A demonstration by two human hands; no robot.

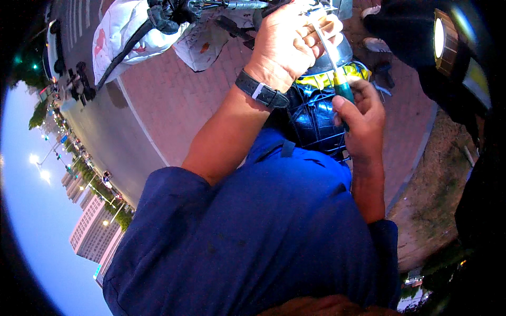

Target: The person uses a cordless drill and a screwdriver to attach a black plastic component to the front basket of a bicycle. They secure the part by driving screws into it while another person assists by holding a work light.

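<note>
My right hand (363,113) is wrapped round the green and yellow handle of a screwdriver (341,87). Its pale metal shaft points up and to the left, passing in front of the fingers of my left hand (284,45). Those fingers are curled closed around a small part lit so brightly that I cannot make out its kind. A black-strapped watch (262,90) circles my left wrist. Just below the hands is a black wire basket (316,118) holding dark, shiny material, with a yellow cloth or bag (329,78) along its upper edge.
Left of my hands hangs a stained white padded cover (124,39) beside a black handlebar grip (163,18). A person in dark clothing (400,31) stands at the right, near a glowing round lamp (439,37). Brick paving (168,100) borders the road (105,137).
</note>
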